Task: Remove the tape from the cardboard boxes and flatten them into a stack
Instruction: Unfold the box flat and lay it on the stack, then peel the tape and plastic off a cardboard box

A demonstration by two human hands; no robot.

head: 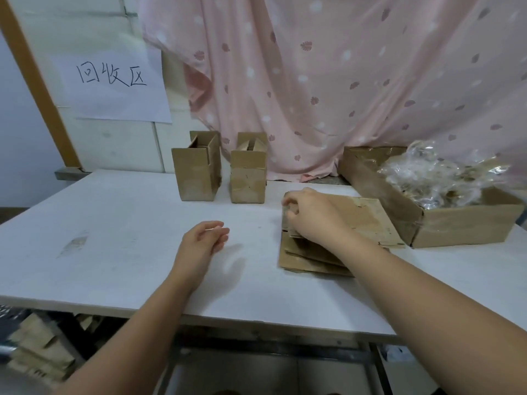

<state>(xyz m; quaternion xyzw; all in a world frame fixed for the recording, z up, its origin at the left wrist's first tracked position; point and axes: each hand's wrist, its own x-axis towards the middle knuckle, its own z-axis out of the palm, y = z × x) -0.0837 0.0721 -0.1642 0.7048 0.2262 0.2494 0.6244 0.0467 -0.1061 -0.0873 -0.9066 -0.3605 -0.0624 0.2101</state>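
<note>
With right hand (306, 215) gripping the left edge of the flattened brown cardboard stack (370, 220) at two o'clock, square corners; press flat; send loose, empty left hand (204, 240) toward upright brown cardboard box (248, 181) at twelve o'clock.

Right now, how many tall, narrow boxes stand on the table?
2. The left box stands near the far edge of the table; the right box stands beside it, apart. None looks hidden.

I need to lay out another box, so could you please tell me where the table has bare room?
The widest bare patch is the white table's left side, left of the upright boxes and the left hand. The right is crowded: flattened stack, right hand, open box of crumpled plastic.
</note>
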